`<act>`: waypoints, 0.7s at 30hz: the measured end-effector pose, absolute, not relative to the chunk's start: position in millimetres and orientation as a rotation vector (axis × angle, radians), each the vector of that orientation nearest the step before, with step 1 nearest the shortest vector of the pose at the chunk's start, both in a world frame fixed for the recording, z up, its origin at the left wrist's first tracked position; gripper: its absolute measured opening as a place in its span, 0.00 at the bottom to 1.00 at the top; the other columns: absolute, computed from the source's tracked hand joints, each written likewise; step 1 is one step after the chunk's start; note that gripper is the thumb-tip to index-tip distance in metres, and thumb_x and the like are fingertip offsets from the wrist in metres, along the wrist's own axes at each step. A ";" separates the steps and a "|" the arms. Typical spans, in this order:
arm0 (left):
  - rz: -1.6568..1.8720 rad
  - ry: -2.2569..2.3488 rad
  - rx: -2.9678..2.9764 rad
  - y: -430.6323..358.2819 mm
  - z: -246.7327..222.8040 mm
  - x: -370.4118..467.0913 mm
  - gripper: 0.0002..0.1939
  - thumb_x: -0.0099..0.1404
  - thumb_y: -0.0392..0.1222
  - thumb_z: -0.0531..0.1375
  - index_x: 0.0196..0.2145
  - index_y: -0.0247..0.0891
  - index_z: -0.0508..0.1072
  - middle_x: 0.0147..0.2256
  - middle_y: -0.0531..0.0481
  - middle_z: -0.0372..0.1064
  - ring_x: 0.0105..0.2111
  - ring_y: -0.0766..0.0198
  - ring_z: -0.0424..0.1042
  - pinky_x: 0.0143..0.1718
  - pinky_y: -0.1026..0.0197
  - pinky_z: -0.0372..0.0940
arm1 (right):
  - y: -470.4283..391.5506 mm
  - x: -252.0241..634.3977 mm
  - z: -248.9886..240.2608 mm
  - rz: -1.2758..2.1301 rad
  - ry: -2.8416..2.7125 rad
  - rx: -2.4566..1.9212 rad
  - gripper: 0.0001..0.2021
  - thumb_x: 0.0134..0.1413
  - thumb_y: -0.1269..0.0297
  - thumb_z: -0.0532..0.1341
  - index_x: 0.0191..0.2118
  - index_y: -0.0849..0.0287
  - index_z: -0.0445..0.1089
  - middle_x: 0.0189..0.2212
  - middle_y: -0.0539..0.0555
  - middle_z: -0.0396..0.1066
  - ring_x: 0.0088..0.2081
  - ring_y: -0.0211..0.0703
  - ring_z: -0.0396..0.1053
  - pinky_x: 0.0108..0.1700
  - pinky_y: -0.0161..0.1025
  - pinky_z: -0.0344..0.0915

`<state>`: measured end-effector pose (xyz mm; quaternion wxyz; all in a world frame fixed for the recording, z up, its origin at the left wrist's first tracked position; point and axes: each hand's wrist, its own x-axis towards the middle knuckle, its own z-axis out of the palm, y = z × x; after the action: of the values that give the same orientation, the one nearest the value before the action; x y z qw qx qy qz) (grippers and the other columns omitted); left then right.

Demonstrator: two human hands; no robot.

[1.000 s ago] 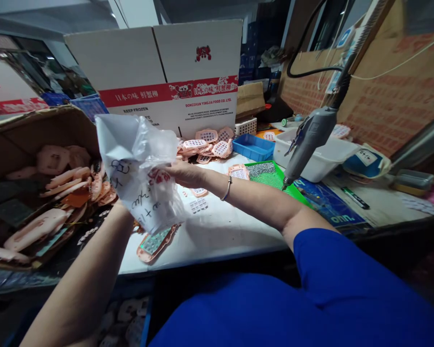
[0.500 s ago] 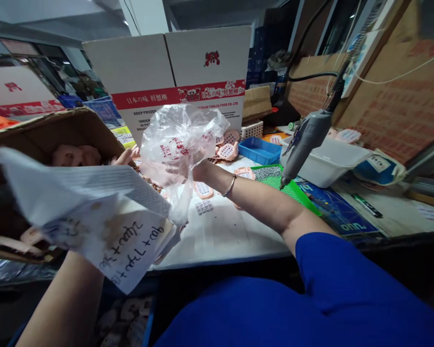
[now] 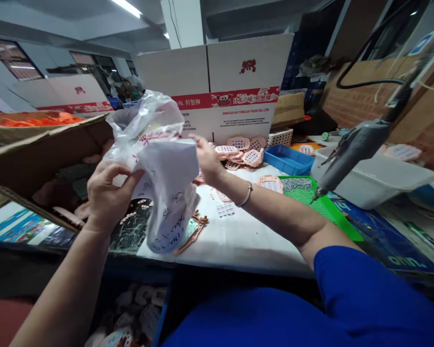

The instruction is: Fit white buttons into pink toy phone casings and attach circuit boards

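Note:
My left hand (image 3: 110, 193) pinches the rim of a crumpled clear plastic bag (image 3: 146, 115) with red print. A wad of white paper sheets (image 3: 171, 166) with handwriting sits at the bag, its lower part seen through the plastic. My right hand (image 3: 209, 161), a bangle at its wrist, is closed at the upper right edge of the sheets; its fingertips are partly hidden. Below the bag, a teal and brown piece with antler-like tips (image 3: 195, 229) lies on the white table (image 3: 246, 241).
Pink perforated plastic parts (image 3: 240, 152) are heaped before a white carton (image 3: 253, 72). An open cardboard box (image 3: 32, 149) stands left. A hanging electric screwdriver (image 3: 354, 149) points at a green tray (image 3: 321, 212) of small metal pieces. Also right are a blue tray (image 3: 289, 161) and a white tub (image 3: 369, 183).
The sheets have moved from my left forearm to the bag and now hang partly behind its plastic. My left hand has come into sight, gripping the bag. The view has swung left.

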<state>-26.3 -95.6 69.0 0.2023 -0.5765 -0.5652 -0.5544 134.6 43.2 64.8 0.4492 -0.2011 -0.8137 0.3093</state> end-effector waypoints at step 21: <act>-0.940 -1.852 -1.060 -209.9 39.6 -74.4 0.08 0.58 0.41 0.58 0.22 0.42 0.66 0.28 0.50 0.65 0.28 0.61 0.66 0.29 0.59 0.58 | -40.8 129.6 68.4 0.842 -2.310 0.466 0.09 0.64 0.66 0.51 0.32 0.60 0.63 0.19 0.45 0.64 0.20 0.28 0.62 0.24 0.28 0.59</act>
<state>-74.4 -209.9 39.6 0.3939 -0.4177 -0.7300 -0.3707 129.6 -40.8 68.4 0.3141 0.1769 -0.8763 0.3195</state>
